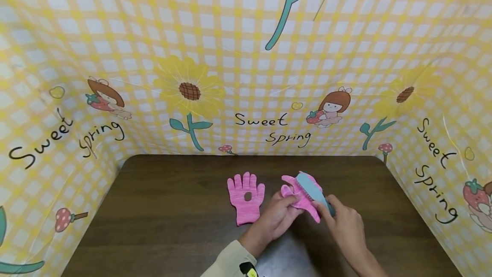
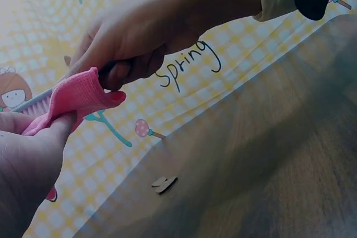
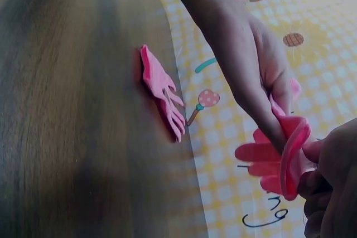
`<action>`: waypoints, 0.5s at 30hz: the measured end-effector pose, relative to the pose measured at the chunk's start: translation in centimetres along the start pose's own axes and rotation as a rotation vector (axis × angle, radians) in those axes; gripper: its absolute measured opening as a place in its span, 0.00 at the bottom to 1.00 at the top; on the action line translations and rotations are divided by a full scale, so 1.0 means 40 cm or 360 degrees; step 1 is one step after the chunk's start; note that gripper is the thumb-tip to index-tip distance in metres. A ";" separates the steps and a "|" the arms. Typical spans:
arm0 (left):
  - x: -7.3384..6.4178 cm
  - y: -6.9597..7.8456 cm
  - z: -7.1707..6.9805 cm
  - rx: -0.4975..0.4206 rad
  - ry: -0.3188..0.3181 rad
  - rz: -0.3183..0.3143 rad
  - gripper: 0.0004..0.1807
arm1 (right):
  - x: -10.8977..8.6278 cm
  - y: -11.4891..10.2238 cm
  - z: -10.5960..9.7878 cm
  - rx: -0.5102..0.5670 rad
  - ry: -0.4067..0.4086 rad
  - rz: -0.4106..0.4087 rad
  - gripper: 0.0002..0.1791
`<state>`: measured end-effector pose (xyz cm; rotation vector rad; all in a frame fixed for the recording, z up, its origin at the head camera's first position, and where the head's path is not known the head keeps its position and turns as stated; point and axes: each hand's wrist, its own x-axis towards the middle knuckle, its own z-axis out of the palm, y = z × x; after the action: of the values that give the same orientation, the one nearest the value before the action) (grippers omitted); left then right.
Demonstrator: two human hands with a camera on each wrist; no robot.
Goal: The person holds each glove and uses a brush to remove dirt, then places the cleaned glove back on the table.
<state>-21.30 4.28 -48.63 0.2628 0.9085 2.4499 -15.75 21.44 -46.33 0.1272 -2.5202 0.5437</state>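
Left hand [image 1: 278, 217] is gripping a pink knit glove [image 1: 303, 204], thumb pressing on top near the glove's fingers. Right hand [image 1: 347, 223] is gripping a brush [image 1: 309, 186] by its dark handle, fingers wrapped round it. So both hands are closed on something.

Held glove is sitting between the hands, just ahead of the left fingertips and to the left of the right hand. Its fingers are pointing up-left in the head view, its cuff is pointing down-right. Pale blue brush head is lying diagonally across it, bristle side facing the knit; can't confirm how hard the bristles are pressing. Right wrist view is showing the cuff edge right beside the right hand's fingers.

Second pink glove [image 1: 247, 210] is lying on the dark wood-grain surface [image 1: 173, 208], left of the held one, fingers pointing away from the person, a dark round patch [image 1: 248, 196] showing on it. Neither hand is holding that one; the left forearm is passing close by its cuff.

Left wrist view is also picking up small pale pieces [image 2: 165, 184] on the surface; can't tell what they are. Yellow-and-white checked cloth [image 1: 230, 76] is enclosing the back and sides.
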 end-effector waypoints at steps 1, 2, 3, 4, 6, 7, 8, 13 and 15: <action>0.000 -0.001 0.000 -0.0002 0.0006 0.0003 0.31 | 0.002 0.003 0.000 -0.0007 -0.0003 0.0022 0.12; -0.001 -0.002 0.001 -0.0009 0.0010 0.0008 0.31 | 0.003 0.006 -0.001 -0.0010 -0.0010 0.0052 0.12; -0.001 -0.003 0.002 -0.0015 0.0023 0.0007 0.32 | 0.004 0.009 -0.002 -0.0013 -0.0021 0.0081 0.12; -0.002 -0.004 0.003 -0.0013 0.0025 0.0007 0.32 | 0.005 0.011 -0.003 -0.0017 -0.0033 0.0111 0.12; -0.003 -0.005 0.003 -0.0002 0.0024 0.0008 0.32 | 0.005 0.015 -0.005 -0.0014 -0.0062 0.0164 0.11; -0.003 -0.005 0.004 0.0000 0.0028 0.0005 0.31 | 0.005 0.017 -0.006 -0.0011 -0.0071 0.0180 0.11; -0.003 -0.006 0.003 0.0001 0.0025 0.0004 0.31 | 0.005 0.018 -0.006 -0.0009 -0.0080 0.0189 0.11; 0.001 -0.014 0.003 -0.0031 0.0007 0.0031 0.31 | 0.007 0.023 -0.006 -0.0004 -0.0080 0.0182 0.12; 0.001 -0.018 0.002 -0.0025 -0.0003 0.0046 0.31 | 0.007 0.026 -0.005 -0.0009 -0.0085 0.0186 0.12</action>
<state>-21.02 4.81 -49.05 0.2743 0.8900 2.4819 -16.11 22.47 -46.38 -0.0078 -2.5930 0.5868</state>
